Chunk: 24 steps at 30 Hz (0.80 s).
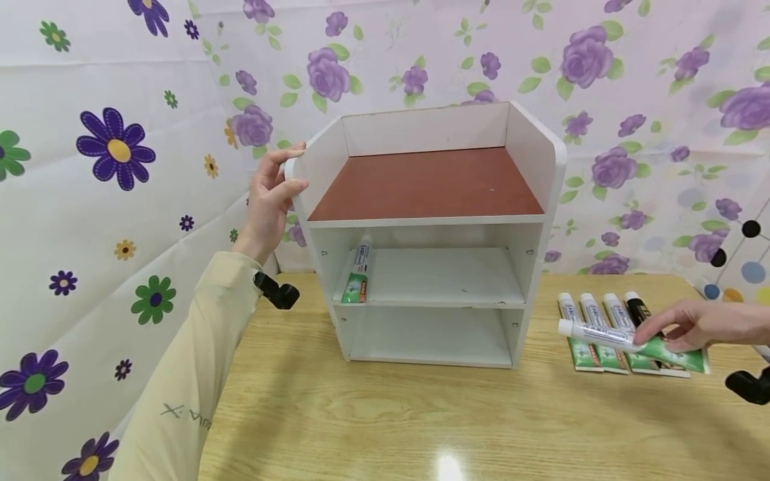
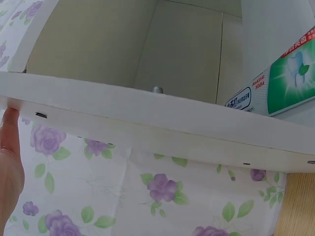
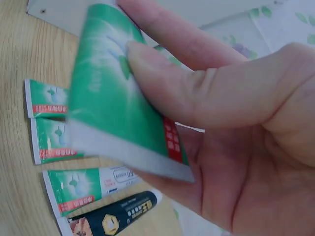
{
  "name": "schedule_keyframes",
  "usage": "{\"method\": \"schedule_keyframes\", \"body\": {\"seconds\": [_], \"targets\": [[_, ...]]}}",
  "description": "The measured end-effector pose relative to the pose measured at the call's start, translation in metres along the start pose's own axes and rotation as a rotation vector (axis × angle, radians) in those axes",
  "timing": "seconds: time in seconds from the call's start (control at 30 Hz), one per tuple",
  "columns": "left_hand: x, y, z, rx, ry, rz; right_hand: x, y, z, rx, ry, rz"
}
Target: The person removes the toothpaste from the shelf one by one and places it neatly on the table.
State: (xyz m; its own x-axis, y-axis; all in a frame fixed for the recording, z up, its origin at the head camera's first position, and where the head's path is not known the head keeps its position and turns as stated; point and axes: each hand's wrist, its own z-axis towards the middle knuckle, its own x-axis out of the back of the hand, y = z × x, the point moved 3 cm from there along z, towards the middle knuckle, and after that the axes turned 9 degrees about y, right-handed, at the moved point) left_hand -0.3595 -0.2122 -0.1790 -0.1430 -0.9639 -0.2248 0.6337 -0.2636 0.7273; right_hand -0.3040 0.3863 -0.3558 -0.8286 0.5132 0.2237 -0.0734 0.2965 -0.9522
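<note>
My left hand [image 1: 271, 197] grips the upper left side edge of a white shelf unit [image 1: 426, 222], thumb on the front. In the left wrist view only a finger [image 2: 11, 142] shows against the panel. On the middle shelf's left end lies a green and white toothpaste tube [image 1: 359, 272], its cap toward the back. My right hand [image 1: 692, 325] pinches another green and white toothpaste tube [image 3: 115, 83] between thumb and fingers, over a row of tubes at the right. That row has several green and white tubes [image 1: 586, 357] and one black tube [image 3: 118, 216].
The shelf unit stands on a wooden table [image 1: 385, 421] and has a brown top board [image 1: 430, 184] with raised white sides. A bottom shelf [image 1: 430, 334] lies under the middle one. Flowered cloth [image 1: 409, 53] hangs behind and at the left.
</note>
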Motion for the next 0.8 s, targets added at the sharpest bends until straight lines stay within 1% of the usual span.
{"method": "schedule_keyframes", "body": {"seconds": [0.1, 0.2, 0.33, 0.43, 0.5, 0.53, 0.6, 0.7, 0.77, 0.8], "targets": [[0.001, 0.0, -0.001, 0.005, 0.004, 0.001, 0.005, 0.006, -0.004, -0.009, 0.047, 0.001], [0.002, 0.0, -0.002, 0.012, 0.0, 0.005, 0.008, 0.012, -0.005, -0.008, 0.081, 0.038], [0.002, -0.001, -0.002, 0.01, -0.007, 0.011, 0.006, 0.018, -0.004, 0.026, 0.096, 0.088], [0.002, 0.0, -0.001, 0.006, -0.008, 0.018, 0.006, 0.024, -0.004, 0.037, 0.16, 0.07], [0.002, 0.0, -0.001, 0.001, -0.008, 0.022, 0.007, 0.03, -0.005, 0.03, 0.234, 0.024], [0.001, 0.0, -0.002, -0.003, -0.01, 0.024, 0.008, 0.032, -0.006, 0.02, 0.287, -0.022], [0.001, 0.001, -0.002, -0.005, -0.009, 0.021, 0.011, 0.038, -0.008, -0.046, 0.402, -0.098], [0.0, 0.002, -0.002, -0.011, -0.009, 0.02, 0.016, 0.048, -0.013, -0.138, 0.604, -0.193], [0.0, 0.002, -0.002, -0.005, -0.004, 0.011, 0.018, 0.055, -0.016, -0.169, 0.714, -0.22], [0.0, 0.002, -0.001, -0.004, -0.004, 0.012, 0.019, 0.058, -0.017, -0.166, 0.762, -0.238]]}}
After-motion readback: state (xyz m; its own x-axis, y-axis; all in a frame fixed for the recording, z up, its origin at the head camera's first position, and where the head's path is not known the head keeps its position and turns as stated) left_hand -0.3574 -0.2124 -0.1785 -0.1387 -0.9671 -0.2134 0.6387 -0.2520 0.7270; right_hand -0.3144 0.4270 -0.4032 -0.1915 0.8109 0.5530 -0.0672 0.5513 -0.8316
